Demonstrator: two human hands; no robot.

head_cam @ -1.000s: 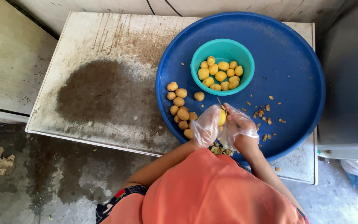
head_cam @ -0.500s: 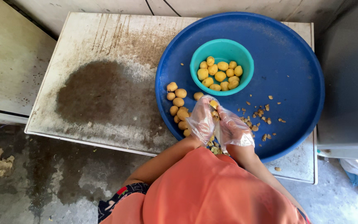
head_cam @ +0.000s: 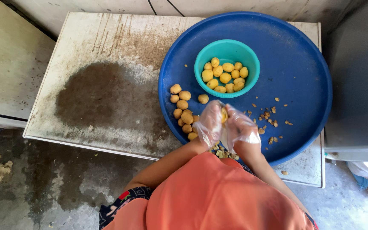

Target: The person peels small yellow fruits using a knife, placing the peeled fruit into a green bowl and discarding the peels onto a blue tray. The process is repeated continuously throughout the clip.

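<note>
A small yellow fruit point(head_cam: 224, 115), partly hidden, is pinched between the gloved left hand point(head_cam: 209, 123) and right hand point(head_cam: 240, 127), both closed on it, just below the teal bowl point(head_cam: 201, 64). That bowl holds peeled yellow pieces point(head_cam: 224, 76); the blue tray point(head_cam: 303, 76) around it carries a browner heap point(head_cam: 183, 108) to the bowl's lower left.

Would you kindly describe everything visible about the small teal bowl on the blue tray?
The small round teal bowl, seemingly plastic, stands upright on the large round blue tray, towards its far middle. It has a smooth rim and holds about a dozen small yellow peeled pieces, heaped at its bottom. Nothing else touches it: the left gloved hand and the right gloved hand are nearer the person, apart from it.
</note>
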